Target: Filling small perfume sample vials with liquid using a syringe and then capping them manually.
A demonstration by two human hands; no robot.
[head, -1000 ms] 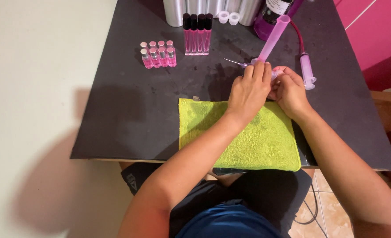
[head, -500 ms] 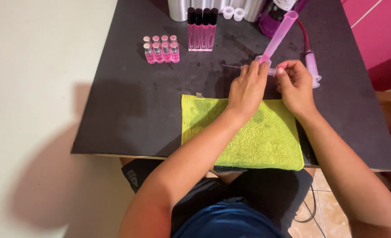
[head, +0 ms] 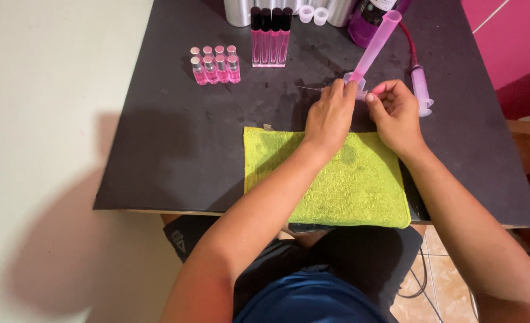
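A: Head view: where is the syringe (head: 375, 46)?

B: Tilted above the black table (head: 157, 143); its lower end is pinched by the left hand (head: 330, 116).

A: The right hand (head: 396, 113)?

B: Fingers curled beside that end, touching; whether it grasps anything cannot be told.

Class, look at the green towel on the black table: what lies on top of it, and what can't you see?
On the green towel rest the person's left forearm and right wrist, plus a dark damp spot. The tabletop beneath the towel is covered, so anything under it cannot be seen.

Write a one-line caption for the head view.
Left hand steadies a pink syringe beside right hand, above a green towel.
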